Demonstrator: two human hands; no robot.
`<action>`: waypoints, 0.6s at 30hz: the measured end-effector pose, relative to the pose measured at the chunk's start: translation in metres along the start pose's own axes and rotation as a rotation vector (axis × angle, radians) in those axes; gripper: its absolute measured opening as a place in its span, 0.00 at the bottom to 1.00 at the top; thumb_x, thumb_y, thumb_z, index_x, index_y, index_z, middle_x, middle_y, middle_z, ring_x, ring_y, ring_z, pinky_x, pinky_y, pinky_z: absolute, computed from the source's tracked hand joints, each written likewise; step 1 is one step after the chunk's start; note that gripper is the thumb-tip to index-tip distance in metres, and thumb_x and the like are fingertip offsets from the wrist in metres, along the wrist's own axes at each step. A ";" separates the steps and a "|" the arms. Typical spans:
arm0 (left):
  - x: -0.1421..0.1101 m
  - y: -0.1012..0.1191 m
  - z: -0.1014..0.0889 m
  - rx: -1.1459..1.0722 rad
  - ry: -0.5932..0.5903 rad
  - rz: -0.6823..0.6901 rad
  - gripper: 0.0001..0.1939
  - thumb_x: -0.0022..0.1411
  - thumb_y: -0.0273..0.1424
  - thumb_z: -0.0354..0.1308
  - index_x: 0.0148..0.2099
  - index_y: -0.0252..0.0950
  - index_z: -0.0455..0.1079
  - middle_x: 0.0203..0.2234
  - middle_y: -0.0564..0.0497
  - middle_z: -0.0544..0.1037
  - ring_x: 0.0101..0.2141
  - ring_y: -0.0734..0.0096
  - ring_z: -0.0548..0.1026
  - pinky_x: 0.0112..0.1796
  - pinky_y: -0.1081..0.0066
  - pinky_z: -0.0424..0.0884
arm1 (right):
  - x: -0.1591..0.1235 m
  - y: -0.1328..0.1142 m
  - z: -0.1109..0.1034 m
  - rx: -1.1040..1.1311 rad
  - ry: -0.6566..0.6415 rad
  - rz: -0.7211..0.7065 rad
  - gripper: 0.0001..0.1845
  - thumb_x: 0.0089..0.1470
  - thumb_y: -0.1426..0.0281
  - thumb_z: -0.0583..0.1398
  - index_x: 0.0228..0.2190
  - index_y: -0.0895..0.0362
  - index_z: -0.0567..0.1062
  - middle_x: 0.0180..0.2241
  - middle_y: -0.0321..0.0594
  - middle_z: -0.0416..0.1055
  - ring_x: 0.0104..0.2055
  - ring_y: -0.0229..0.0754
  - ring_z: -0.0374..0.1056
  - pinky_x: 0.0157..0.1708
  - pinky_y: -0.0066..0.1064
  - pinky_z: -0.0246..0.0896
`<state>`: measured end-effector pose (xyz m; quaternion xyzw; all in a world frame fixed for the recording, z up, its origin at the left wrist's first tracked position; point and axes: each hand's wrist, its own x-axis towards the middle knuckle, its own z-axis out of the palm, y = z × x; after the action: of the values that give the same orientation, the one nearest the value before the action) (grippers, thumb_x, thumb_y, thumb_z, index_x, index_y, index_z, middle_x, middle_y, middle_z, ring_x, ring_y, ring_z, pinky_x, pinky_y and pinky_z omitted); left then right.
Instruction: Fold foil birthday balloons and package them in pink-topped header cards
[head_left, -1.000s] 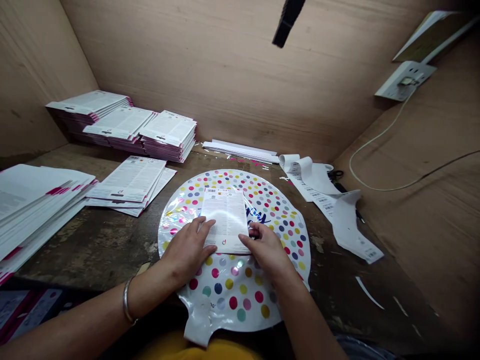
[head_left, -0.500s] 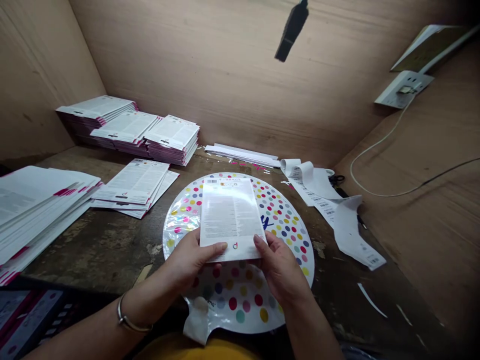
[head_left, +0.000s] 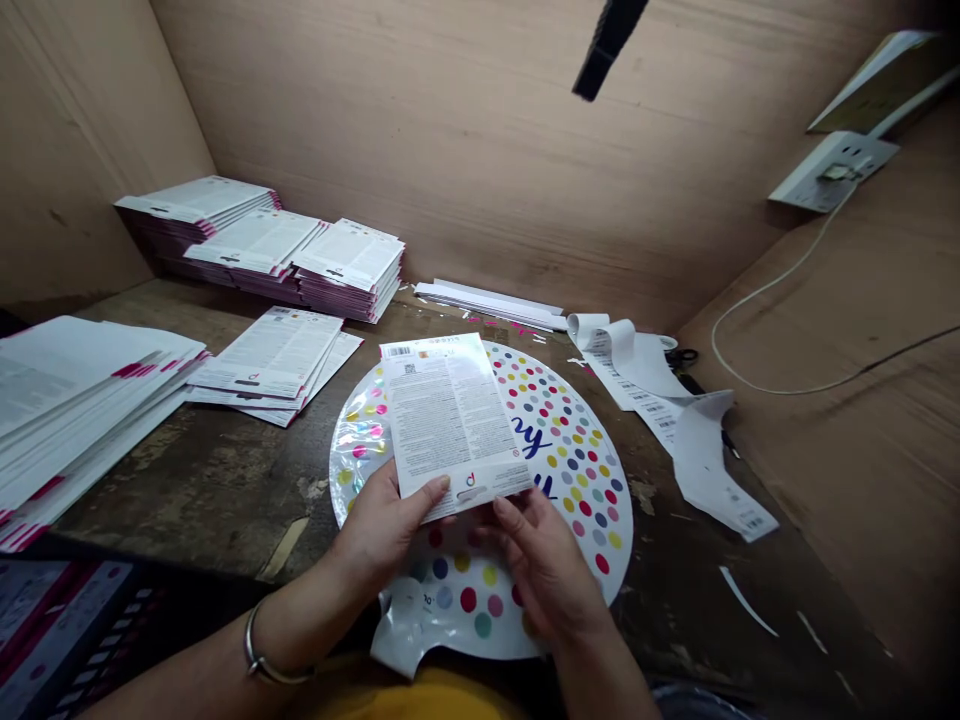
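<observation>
The single view comes from the person's head, facing forward and steeply down over the table (head_left: 225,480). It looks between the forearms from the wearer's side, with yellow cloth (head_left: 420,700) at the bottom edge. The left hand (head_left: 379,525), right hand (head_left: 551,560) and printed card (head_left: 457,425) are close, just below the middle of the frame; the dotted round sheet (head_left: 581,440) lies beneath them. Farther off, the wooden back wall (head_left: 420,130) fills the top, while side walls slant in at both edges, the right one bearing the socket (head_left: 825,170).
</observation>
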<state>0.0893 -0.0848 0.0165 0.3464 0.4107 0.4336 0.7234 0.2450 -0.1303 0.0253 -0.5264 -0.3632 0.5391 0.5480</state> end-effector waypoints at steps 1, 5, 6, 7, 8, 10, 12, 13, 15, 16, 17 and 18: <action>0.000 0.001 -0.001 0.019 0.012 -0.010 0.25 0.51 0.37 0.66 0.49 0.33 0.68 0.46 0.42 0.76 0.39 0.59 0.77 0.29 0.71 0.74 | 0.000 -0.003 -0.005 -0.230 0.086 -0.135 0.25 0.53 0.64 0.61 0.52 0.52 0.66 0.44 0.43 0.70 0.44 0.47 0.67 0.42 0.41 0.65; -0.002 0.000 0.000 0.080 -0.009 0.028 0.24 0.52 0.37 0.64 0.50 0.34 0.68 0.46 0.44 0.77 0.40 0.59 0.77 0.36 0.66 0.74 | 0.001 -0.017 -0.011 -1.017 0.099 -0.689 0.17 0.53 0.71 0.59 0.46 0.53 0.72 0.45 0.45 0.66 0.49 0.49 0.60 0.51 0.45 0.58; -0.003 -0.001 0.000 0.110 -0.017 0.054 0.23 0.53 0.37 0.64 0.49 0.33 0.69 0.45 0.44 0.77 0.42 0.59 0.76 0.40 0.65 0.73 | 0.000 -0.020 -0.009 -1.106 0.016 -0.749 0.15 0.54 0.73 0.58 0.45 0.54 0.72 0.46 0.46 0.66 0.49 0.49 0.60 0.51 0.45 0.58; -0.004 -0.001 0.001 0.147 -0.019 0.073 0.22 0.53 0.37 0.64 0.49 0.33 0.69 0.44 0.45 0.78 0.43 0.59 0.76 0.42 0.64 0.72 | -0.001 -0.022 -0.006 -1.154 -0.048 -0.782 0.12 0.55 0.75 0.56 0.42 0.55 0.73 0.46 0.46 0.65 0.48 0.48 0.60 0.50 0.44 0.58; -0.005 -0.002 0.001 0.181 -0.020 0.079 0.21 0.53 0.37 0.64 0.48 0.33 0.70 0.43 0.44 0.78 0.43 0.58 0.75 0.44 0.64 0.71 | -0.003 -0.023 -0.004 -1.171 -0.088 -0.802 0.10 0.55 0.76 0.56 0.39 0.56 0.73 0.45 0.46 0.65 0.47 0.48 0.60 0.49 0.43 0.59; -0.005 -0.002 -0.001 0.208 -0.019 0.052 0.21 0.53 0.37 0.63 0.48 0.32 0.70 0.42 0.43 0.78 0.42 0.56 0.76 0.42 0.62 0.72 | -0.008 -0.025 -0.002 -1.159 -0.139 -0.817 0.08 0.55 0.78 0.55 0.33 0.56 0.73 0.45 0.45 0.65 0.47 0.46 0.60 0.48 0.41 0.59; -0.003 -0.001 -0.003 0.185 -0.011 0.026 0.23 0.52 0.38 0.63 0.49 0.31 0.69 0.43 0.41 0.78 0.42 0.54 0.76 0.40 0.61 0.73 | -0.013 -0.025 -0.006 -1.118 -0.157 -0.810 0.07 0.55 0.78 0.55 0.33 0.55 0.72 0.44 0.44 0.66 0.47 0.46 0.61 0.47 0.39 0.59; -0.002 -0.001 -0.003 0.174 -0.004 0.025 0.24 0.52 0.38 0.63 0.49 0.31 0.68 0.44 0.41 0.78 0.43 0.53 0.76 0.40 0.61 0.73 | -0.015 -0.025 -0.010 -1.097 -0.138 -0.794 0.07 0.55 0.77 0.56 0.35 0.55 0.71 0.43 0.43 0.66 0.46 0.45 0.61 0.46 0.39 0.59; 0.000 0.000 -0.004 0.175 0.006 0.034 0.25 0.51 0.38 0.64 0.49 0.31 0.68 0.44 0.40 0.77 0.44 0.53 0.75 0.40 0.61 0.73 | -0.016 -0.024 -0.016 -1.075 -0.054 -0.753 0.07 0.55 0.76 0.57 0.37 0.55 0.70 0.40 0.43 0.66 0.45 0.45 0.61 0.44 0.39 0.60; 0.001 0.000 -0.003 0.180 0.003 0.037 0.24 0.51 0.38 0.64 0.49 0.32 0.69 0.44 0.41 0.77 0.45 0.53 0.75 0.41 0.61 0.72 | -0.016 -0.024 -0.017 -1.076 -0.018 -0.737 0.07 0.55 0.75 0.57 0.38 0.56 0.71 0.39 0.44 0.66 0.44 0.46 0.61 0.43 0.39 0.60; 0.001 0.000 -0.001 0.177 -0.003 0.039 0.24 0.52 0.37 0.64 0.49 0.32 0.69 0.45 0.41 0.77 0.45 0.54 0.74 0.42 0.62 0.72 | -0.015 -0.023 -0.018 -1.090 -0.008 -0.725 0.07 0.55 0.74 0.57 0.38 0.56 0.71 0.39 0.44 0.66 0.44 0.46 0.61 0.43 0.39 0.60; 0.000 0.000 0.001 0.163 -0.009 0.043 0.23 0.52 0.37 0.63 0.49 0.33 0.69 0.45 0.42 0.77 0.45 0.55 0.74 0.43 0.62 0.72 | -0.014 -0.023 -0.016 -1.110 -0.019 -0.719 0.07 0.55 0.74 0.58 0.38 0.55 0.71 0.39 0.44 0.66 0.44 0.47 0.61 0.43 0.39 0.60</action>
<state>0.0897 -0.0850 0.0169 0.4148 0.4337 0.4124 0.6854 0.2634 -0.1437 0.0472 -0.5717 -0.7451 0.0599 0.3382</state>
